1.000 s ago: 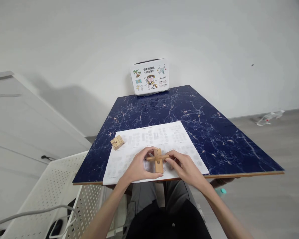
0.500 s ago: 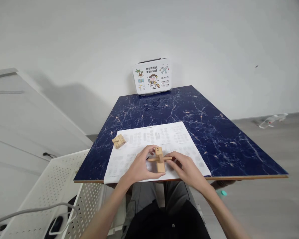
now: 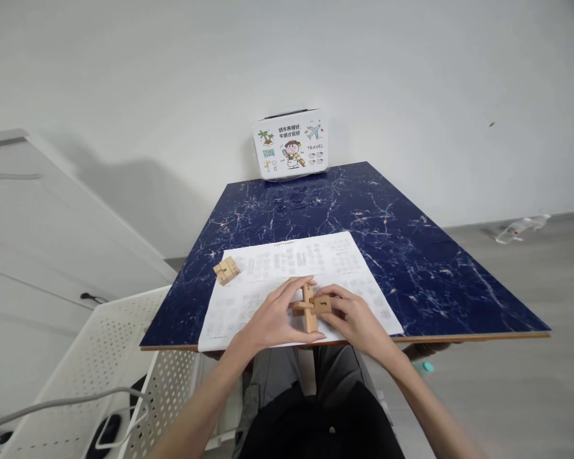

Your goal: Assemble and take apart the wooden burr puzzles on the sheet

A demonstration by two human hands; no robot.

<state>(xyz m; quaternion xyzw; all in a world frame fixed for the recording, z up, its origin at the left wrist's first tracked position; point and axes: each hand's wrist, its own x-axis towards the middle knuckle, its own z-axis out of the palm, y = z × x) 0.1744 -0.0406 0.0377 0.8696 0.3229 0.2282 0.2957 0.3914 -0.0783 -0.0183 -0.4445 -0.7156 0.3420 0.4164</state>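
Note:
Between my hands is a wooden interlocking puzzle (image 3: 310, 318), made of crossing pale pieces with dark marks on them. My left hand (image 3: 275, 317) grips the long upright piece, thumb at its near end and fingertips at its far end. My right hand (image 3: 356, 319) pinches the flat side piece at the right, which bears a dark mark. The puzzle is held over a printed paper sheet (image 3: 268, 261) near the table's front edge. A second wooden block puzzle (image 3: 226, 271), compact in shape, lies on the sheet's upper left corner.
A dark blue marbled table (image 3: 316, 210) carries the sheet. A white case (image 3: 291, 145) with cartoon prints stands at its back edge against the wall. At the lower left is a white perforated basket (image 3: 100, 344) with a cable. Plastic bottles (image 3: 521, 229) lie on the floor at right.
The puzzle has turned in my hands: a flat, dark-marked piece now faces up at the right where a thin edge showed before. My left fingertips have moved onto the upright piece's far end.

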